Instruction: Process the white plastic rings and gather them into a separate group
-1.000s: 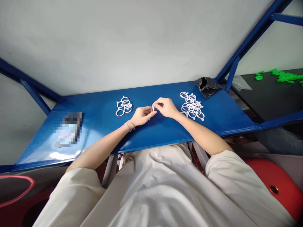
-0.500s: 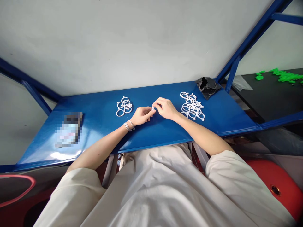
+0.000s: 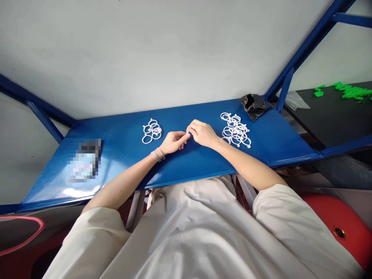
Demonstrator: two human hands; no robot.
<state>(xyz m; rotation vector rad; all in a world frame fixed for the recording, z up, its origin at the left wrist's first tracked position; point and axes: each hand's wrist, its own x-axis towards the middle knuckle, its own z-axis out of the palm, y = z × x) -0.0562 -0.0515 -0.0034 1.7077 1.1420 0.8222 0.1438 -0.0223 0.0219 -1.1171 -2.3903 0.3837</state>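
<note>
My left hand [image 3: 173,142] and my right hand [image 3: 202,133] meet at the middle of a blue table [image 3: 122,162]. Both pinch one small white plastic ring [image 3: 187,134] between their fingertips; most of it is hidden by the fingers. A small heap of white rings [image 3: 152,130] lies just left of my left hand. A larger heap of white rings [image 3: 236,130] lies right of my right hand. Bracelets circle my left wrist.
A crumpled black bag [image 3: 254,105] sits at the table's back right corner. A blurred flat object [image 3: 84,161] lies at the left. Blue frame bars rise on both sides. Green pieces [image 3: 345,92] lie on a dark table to the right. A red seat [image 3: 337,226] stands lower right.
The hands stay together on the ring; the fingers have shifted slightly. The view has tilted a little.
</note>
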